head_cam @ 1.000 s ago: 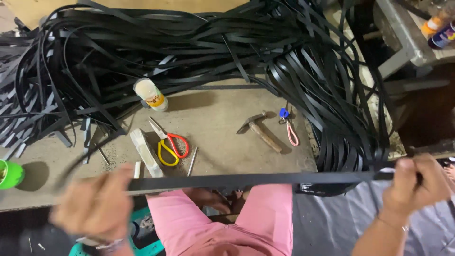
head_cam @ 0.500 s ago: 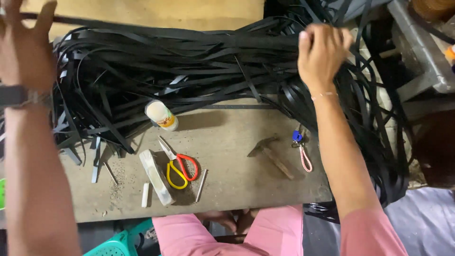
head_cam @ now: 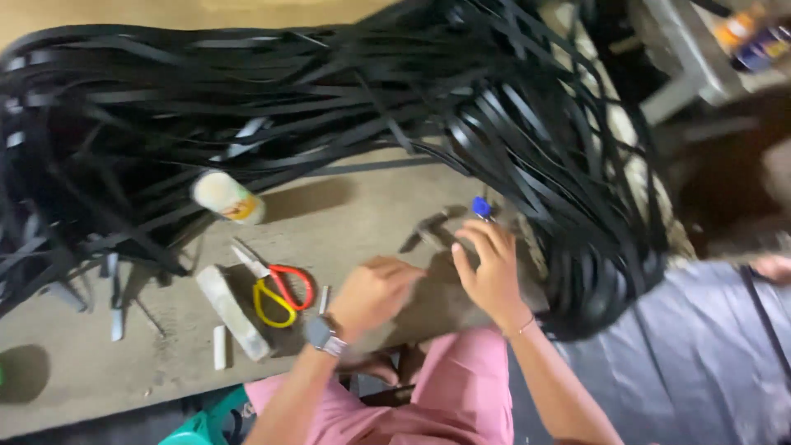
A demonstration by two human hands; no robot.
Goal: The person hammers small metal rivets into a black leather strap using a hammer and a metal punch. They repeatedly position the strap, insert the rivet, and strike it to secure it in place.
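We're looking down at a worn workbench that's getting swamped by a huge heap of black straps, which is spilling over the right edge in thick loops. Our right hand is hovering right over the hammer, which is lying flat near the bench's right end, fingers spread and curling down toward it; we can't tell if they're actually touching it yet. Our left hand, with a watch on the wrist, is sitting just beside the right one, fingers loosely curled and not pinching anything we can make out. Left of that, red and yellow scissors are lying open next to a pale block, and a small bottle is lying on its side by the straps.
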